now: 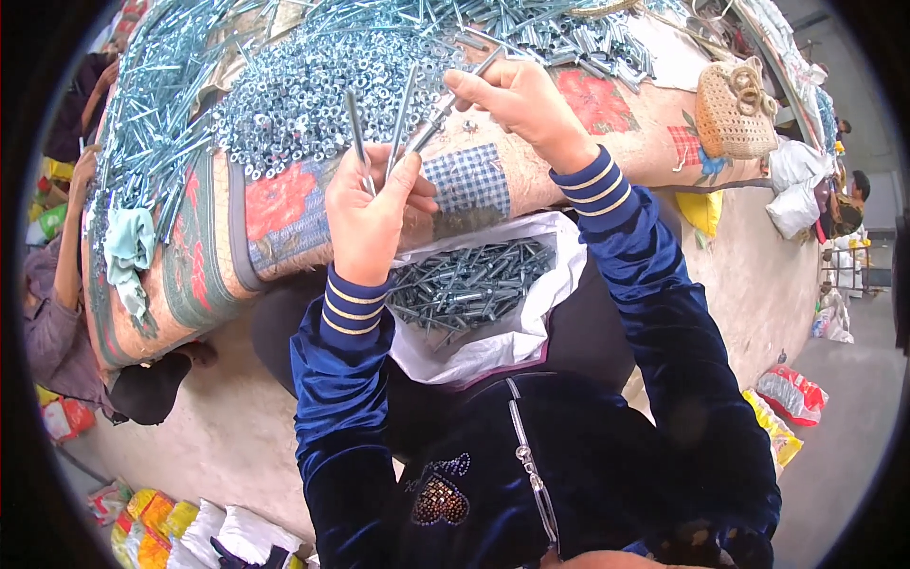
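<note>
Three slim metal rods rise from the left grip, or share their length with the other one. Two of them stand apart, nearly upright, lodged among the left fingers with their free ends pointing away from the body. The third, the slanting rod, bridges both hands: its lower end sits at the left thumb and fingertip, and its upper end lies under the right grip, where thumb and forefinger are pinching it. The left fingers are closed around their share, curled rather than spread.

Both hands are above the near edge of a desk covered in patterned cloth, with a blue checked patch just beyond the left fingertips. Close past the hands lies a heap of nuts; loose long rods spread to its left, and short metal sleeves lie scattered beyond the right hand. Below the hands, in the lap, a white sack gapes around many short bolts.

A crocheted bag rests at the desk's right side, and a pale green cloth at its left, near a co-worker's sleeve.
</note>
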{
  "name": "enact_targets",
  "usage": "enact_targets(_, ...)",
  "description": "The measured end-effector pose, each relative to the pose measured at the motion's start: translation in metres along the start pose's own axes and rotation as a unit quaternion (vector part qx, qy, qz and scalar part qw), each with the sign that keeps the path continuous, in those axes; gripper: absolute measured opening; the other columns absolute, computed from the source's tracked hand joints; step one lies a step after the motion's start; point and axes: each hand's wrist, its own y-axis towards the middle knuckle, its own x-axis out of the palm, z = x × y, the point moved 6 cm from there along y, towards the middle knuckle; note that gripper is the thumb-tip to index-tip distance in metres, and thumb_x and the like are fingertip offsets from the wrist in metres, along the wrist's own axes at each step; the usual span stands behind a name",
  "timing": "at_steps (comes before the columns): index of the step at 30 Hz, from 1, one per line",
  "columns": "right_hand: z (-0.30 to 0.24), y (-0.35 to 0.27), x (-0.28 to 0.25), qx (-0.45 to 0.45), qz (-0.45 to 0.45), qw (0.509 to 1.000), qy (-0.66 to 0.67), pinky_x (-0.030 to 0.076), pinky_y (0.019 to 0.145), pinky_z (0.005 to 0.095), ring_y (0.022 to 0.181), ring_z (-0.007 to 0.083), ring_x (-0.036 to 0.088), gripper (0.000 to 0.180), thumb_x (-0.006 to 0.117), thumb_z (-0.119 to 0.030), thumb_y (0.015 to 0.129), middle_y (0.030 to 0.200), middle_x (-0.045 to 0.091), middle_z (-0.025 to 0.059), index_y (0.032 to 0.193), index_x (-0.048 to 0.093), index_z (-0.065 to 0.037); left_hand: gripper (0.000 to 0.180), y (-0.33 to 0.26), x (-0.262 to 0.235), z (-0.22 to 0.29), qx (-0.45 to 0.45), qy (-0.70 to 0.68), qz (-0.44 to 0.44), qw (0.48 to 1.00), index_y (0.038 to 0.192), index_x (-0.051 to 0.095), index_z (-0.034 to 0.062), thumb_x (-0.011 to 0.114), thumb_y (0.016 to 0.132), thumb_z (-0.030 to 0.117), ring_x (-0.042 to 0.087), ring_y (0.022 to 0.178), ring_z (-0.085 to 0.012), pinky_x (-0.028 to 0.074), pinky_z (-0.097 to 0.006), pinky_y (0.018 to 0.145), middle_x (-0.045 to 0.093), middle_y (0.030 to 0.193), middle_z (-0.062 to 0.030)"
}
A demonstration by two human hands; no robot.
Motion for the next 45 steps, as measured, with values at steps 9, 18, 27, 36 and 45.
enact_targets(9,0.013,0.007,0.005,-0.006,0.038,0.998,0.048,0.047,0.066,0.0211,0.073,0.0081,0.059,0.038,0.065,-0.031,0.086,0.082,0.064,0.0041,0.103,0.063,0.003,0.017,0.000,0.003,-0.006,-0.030,-0.016,-0.010,0.999,0.094,0.053,-0.0004,0.063,0.087,0.013,0.062,0.054,-0.0158,0.049,-0.024,0.051,0.063,0.069,-0.0109)
enact_targets(18,0.015,0.013,0.008,-0.046,0.080,0.996,0.009,0.048,0.060,0.0218,0.070,0.0082,0.062,0.034,0.068,-0.029,0.084,0.078,0.067,0.0030,0.095,0.065,0.003,0.014,-0.002,0.003,-0.003,-0.030,0.000,-0.004,1.000,0.093,0.054,-0.0011,0.060,0.089,0.011,0.061,0.056,-0.0156,0.049,-0.024,0.053,0.063,0.070,-0.0116)
enact_targets(27,0.005,0.008,0.012,-0.218,0.097,0.918,0.316,0.043,0.064,0.0194,0.077,0.0034,0.054,0.028,0.068,-0.023,0.085,0.082,0.061,-0.0003,0.101,0.064,-0.001,0.018,0.002,0.001,-0.008,-0.049,-0.056,-0.010,0.997,0.094,0.052,-0.0025,0.061,0.088,0.012,0.060,0.053,-0.0154,0.049,-0.024,0.051,0.063,0.069,-0.0114)
enact_targets(36,0.005,0.000,0.023,-0.105,0.001,0.988,0.111,0.043,0.060,0.0203,0.071,0.0051,0.055,0.025,0.068,-0.024,0.084,0.076,0.061,-0.0014,0.096,0.067,-0.002,0.015,-0.004,-0.005,0.003,-0.028,0.144,0.015,0.989,0.087,0.059,0.0031,0.056,0.092,0.017,0.048,0.047,-0.0056,0.037,-0.020,0.045,0.055,0.063,0.0008)
enact_targets(45,0.041,0.085,-0.039,-0.151,0.301,0.913,-0.228,0.049,0.068,0.0326,0.075,0.0254,0.065,0.023,0.062,-0.018,0.077,0.086,0.068,0.0101,0.097,0.067,-0.008,0.028,0.008,-0.015,-0.021,-0.165,-0.189,-0.026,0.968,0.110,0.054,0.0026,0.046,0.097,0.026,0.048,0.049,-0.0086,0.038,-0.021,0.044,0.054,0.063,-0.0015)
